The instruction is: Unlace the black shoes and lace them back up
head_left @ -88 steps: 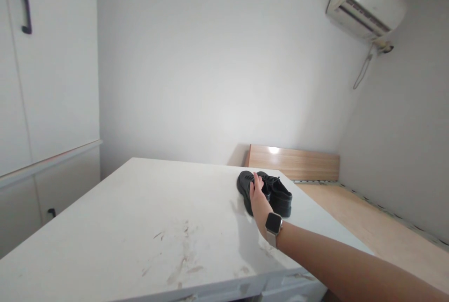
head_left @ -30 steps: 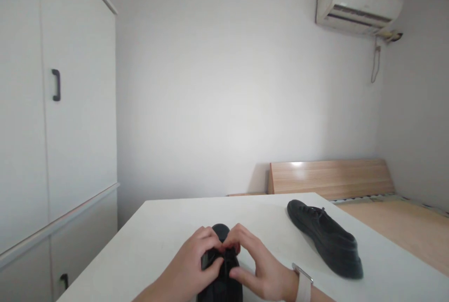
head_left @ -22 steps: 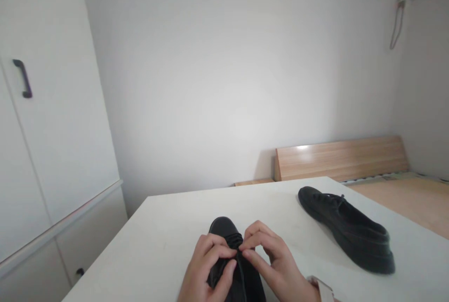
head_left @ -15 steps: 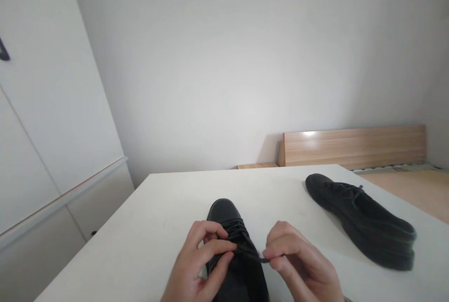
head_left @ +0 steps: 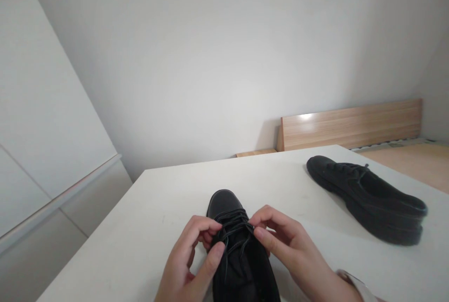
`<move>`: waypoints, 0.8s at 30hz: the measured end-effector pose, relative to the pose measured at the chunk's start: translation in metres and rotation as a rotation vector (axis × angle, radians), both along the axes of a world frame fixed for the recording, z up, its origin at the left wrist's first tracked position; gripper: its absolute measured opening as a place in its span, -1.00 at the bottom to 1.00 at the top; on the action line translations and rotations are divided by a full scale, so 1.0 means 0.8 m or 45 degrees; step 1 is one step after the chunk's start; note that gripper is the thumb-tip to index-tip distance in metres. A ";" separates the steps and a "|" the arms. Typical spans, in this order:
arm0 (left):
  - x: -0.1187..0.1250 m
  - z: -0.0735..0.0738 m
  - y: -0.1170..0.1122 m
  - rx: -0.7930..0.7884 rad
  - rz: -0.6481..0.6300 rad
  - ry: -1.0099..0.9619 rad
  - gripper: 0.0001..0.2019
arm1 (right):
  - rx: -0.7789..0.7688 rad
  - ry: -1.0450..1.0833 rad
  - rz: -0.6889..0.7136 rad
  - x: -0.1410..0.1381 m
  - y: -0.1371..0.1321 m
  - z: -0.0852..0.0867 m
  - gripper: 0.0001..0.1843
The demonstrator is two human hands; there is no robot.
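Observation:
A black lace-up shoe (head_left: pixel 224 204) stands on the white table, its toe pointing away from me and its heel below the frame's lower edge. My left hand (head_left: pixel 196 255) is at the left side of the lacing, thumb and index finger curled on a black shoelace (head_left: pixel 233 233); the grip is partly hidden against the dark shoe. On the other side, my right hand (head_left: pixel 280 234) pinches the lace between thumb and index finger, close to the eyelets. Loose lace ends droop over the tongue.
A second black shoe (head_left: pixel 365 199) rests on the right part of the white table (head_left: pixel 168 199). Behind the table are a wooden headboard (head_left: pixel 351 126) and a bed surface (head_left: pixel 403 164). White cabinet panels (head_left: pixel 52 129) line the left.
My right hand has moved left and away from me, from a stretched lace end to the lacing. The left thumb and index finger have spread somewhat. The camera view has tilted.

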State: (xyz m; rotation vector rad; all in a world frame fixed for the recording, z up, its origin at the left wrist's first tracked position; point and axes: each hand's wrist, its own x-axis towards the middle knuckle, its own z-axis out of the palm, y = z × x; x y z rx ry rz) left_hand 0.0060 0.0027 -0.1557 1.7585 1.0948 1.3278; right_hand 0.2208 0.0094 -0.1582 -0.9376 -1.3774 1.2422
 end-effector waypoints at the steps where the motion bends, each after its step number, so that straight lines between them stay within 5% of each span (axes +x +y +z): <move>1: 0.000 -0.001 0.002 0.005 -0.034 0.019 -0.83 | -0.031 0.030 0.012 0.000 0.000 0.002 -0.60; 8: -0.001 0.008 0.000 0.162 -0.099 0.220 -0.86 | -0.067 -0.013 0.056 0.000 -0.003 0.010 -0.55; 14: 0.000 0.010 -0.003 0.151 -0.118 0.235 -0.86 | 0.281 -0.264 0.023 0.003 -0.011 0.002 -0.70; 24: -0.003 0.021 -0.009 -0.308 -0.107 -0.063 -0.72 | 0.369 -0.451 -0.069 0.013 -0.017 0.002 -0.80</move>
